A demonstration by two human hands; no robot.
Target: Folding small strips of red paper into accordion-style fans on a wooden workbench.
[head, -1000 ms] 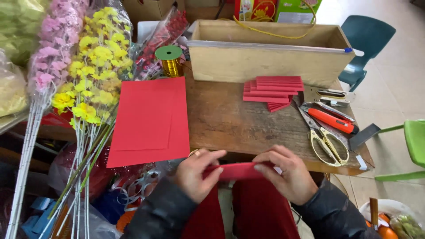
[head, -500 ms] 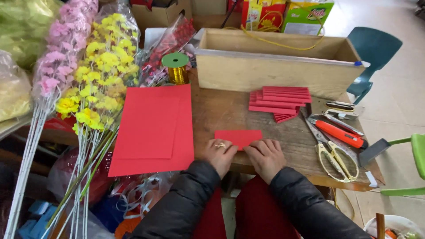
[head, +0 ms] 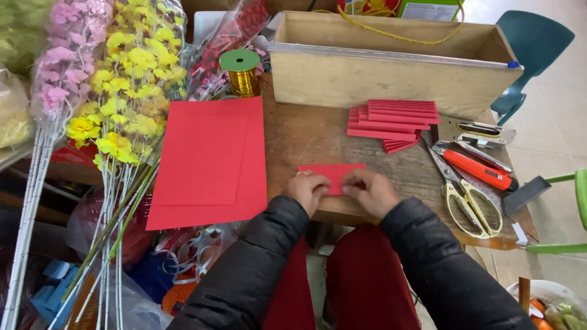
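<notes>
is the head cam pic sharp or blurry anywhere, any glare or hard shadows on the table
Head view: even, soft light, no hard shadows on the wooden table; both hands and the folded red paper are fairly sharp; mild shine on the gold ribbon spool and scissors; the wooden box edges bow slightly, a wide-lens effect.

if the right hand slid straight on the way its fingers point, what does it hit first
The right hand points left across the folded red paper, so it would probably meet the left hand first, which also rests on that paper.
</notes>
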